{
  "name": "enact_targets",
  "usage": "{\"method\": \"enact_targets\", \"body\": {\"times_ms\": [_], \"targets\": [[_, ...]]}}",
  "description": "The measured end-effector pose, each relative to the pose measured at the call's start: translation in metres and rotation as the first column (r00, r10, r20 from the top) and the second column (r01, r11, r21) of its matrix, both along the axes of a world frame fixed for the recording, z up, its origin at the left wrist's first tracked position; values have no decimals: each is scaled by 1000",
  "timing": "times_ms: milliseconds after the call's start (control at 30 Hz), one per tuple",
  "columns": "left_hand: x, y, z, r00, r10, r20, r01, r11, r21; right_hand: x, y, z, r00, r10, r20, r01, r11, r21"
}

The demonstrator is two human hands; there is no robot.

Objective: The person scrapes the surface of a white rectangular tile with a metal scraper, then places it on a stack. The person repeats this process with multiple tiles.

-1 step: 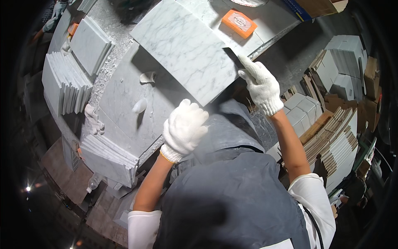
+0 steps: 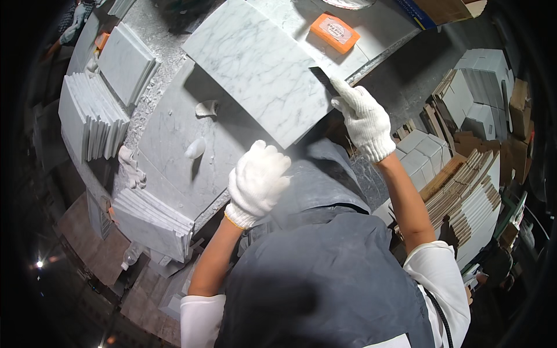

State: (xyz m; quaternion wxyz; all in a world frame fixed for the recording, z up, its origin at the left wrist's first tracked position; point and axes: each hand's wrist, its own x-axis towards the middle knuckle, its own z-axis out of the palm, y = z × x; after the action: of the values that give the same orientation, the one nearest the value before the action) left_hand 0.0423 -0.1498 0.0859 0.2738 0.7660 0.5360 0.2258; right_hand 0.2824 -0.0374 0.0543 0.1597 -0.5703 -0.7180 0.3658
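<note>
The marble tile (image 2: 255, 66) is white, streaked all over with soft, branching grey veins. The left hand (image 2: 258, 180) wears a white knit glove with a thin yellow-orange edge at the cuff, and the right hand (image 2: 366, 119) a ribbed white one. The strip (image 2: 321, 76) at the right fingertips is near-black. The apron (image 2: 325, 272) is dark slate grey — the sleeves (image 2: 438, 269) are plain white. The block (image 2: 335, 33) is bright orange with a pale label. The tile stack (image 2: 93, 119) is whitish with faint grey veining; the cardboard (image 2: 521, 98) is brown.
</note>
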Motion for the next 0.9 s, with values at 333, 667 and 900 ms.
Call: {"method": "enact_targets", "body": {"times_ms": [333, 667, 900], "targets": [[-3, -8, -15, 998, 32, 46, -35, 997, 64, -6, 10, 3, 984, 103, 143, -117, 989, 92], [-2, -6, -10, 999, 2, 36, -5, 996, 87, -16, 10, 13, 991, 130, -44, -132, 990, -44], [-7, -14, -8, 1000, 15, 25, -16, 998, 57, -7, 24, 9, 938, 299, 174, -321, 940, 115]]}}
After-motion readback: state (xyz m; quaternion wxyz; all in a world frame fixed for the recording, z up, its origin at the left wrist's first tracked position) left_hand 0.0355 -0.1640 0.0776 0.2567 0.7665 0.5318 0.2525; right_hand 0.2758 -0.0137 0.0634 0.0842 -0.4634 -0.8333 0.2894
